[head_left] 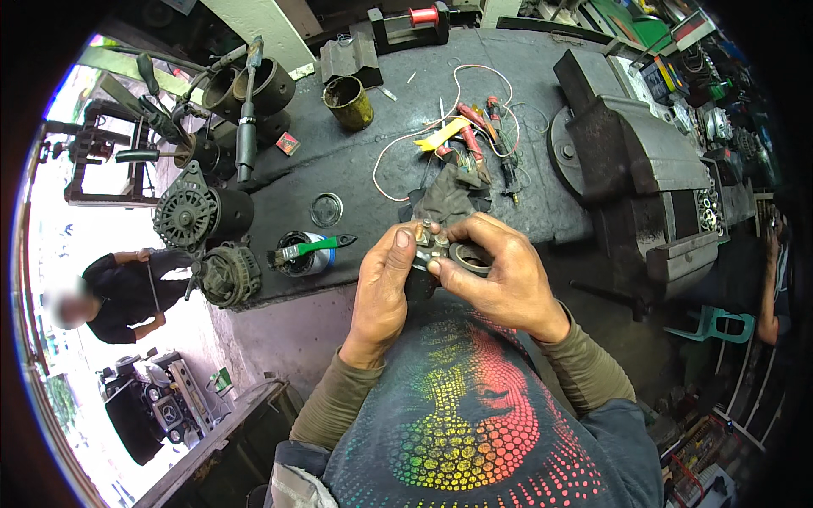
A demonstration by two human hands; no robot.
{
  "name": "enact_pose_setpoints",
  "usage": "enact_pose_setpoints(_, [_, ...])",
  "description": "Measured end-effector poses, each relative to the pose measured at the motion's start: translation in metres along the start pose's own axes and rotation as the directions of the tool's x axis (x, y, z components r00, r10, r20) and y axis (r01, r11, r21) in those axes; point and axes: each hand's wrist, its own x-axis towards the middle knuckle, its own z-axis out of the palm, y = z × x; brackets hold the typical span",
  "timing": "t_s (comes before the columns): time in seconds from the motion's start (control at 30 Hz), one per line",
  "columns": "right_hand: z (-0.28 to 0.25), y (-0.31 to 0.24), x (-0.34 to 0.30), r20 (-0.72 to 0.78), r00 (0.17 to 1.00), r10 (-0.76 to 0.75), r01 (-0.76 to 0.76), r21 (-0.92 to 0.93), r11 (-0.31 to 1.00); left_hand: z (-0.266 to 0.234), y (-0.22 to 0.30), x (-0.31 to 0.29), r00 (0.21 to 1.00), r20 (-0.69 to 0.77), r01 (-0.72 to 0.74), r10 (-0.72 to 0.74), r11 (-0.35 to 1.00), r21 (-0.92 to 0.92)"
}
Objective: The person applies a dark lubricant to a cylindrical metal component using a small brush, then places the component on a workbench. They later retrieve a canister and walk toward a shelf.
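The left hand [385,279] pinches a small metal part [434,249] by the near edge of the dark surface [356,182]; the right hand's [504,275] grip closes on its other side, beside a ring [471,256]. The step looks like close handling; the next move probably calls for steady thumbs. Around: a person [117,292] in black, an alternator [193,212], a brush [320,245] across a can [318,262], red-handled tools [472,142], a vise [635,152], a green stool [720,320].

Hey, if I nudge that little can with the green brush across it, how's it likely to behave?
The can looks small, so it may slide or tip easily. The green-handled brush lies across its rim, handle jutting out, so it'd probably shift or fall. With the top open, anything runny inside might spill.
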Motion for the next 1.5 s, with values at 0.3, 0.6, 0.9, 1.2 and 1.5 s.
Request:
enact_pose_setpoints(0.3, [-0.013,-0.006,-0.001,0.077,0.996,-0.034,0.017,0.207,0.978,0.004,0.009,0.000,1.000,0.002,-0.018,0.018,1.000,0.007])
enact_pose_setpoints(0.6, [-0.016,-0.011,-0.004,-0.046,0.988,-0.146,0.146,-0.004,0.989,0.010,0.008,0.000,0.997,-0.074,-0.037,0.037,0.999,-0.006])
enact_pose_setpoints(0.9, [-0.025,-0.017,-0.010,-0.052,0.995,-0.087,0.075,-0.212,0.974,0.012,0.014,-0.005,0.997,-0.042,0.063,-0.065,0.996,-0.063])
enact_pose_setpoints(1.2, [-0.022,-0.018,-0.010,-0.060,0.995,-0.079,0.071,-0.132,0.989,0.013,0.016,-0.006,0.998,-0.004,0.061,-0.062,0.988,-0.141])
enact_pose_setpoints(1.5, [-0.020,-0.016,-0.008,-0.089,0.989,-0.122,0.106,-0.164,0.981,0.009,0.014,-0.004,0.996,0.057,0.075,-0.064,0.974,-0.215])
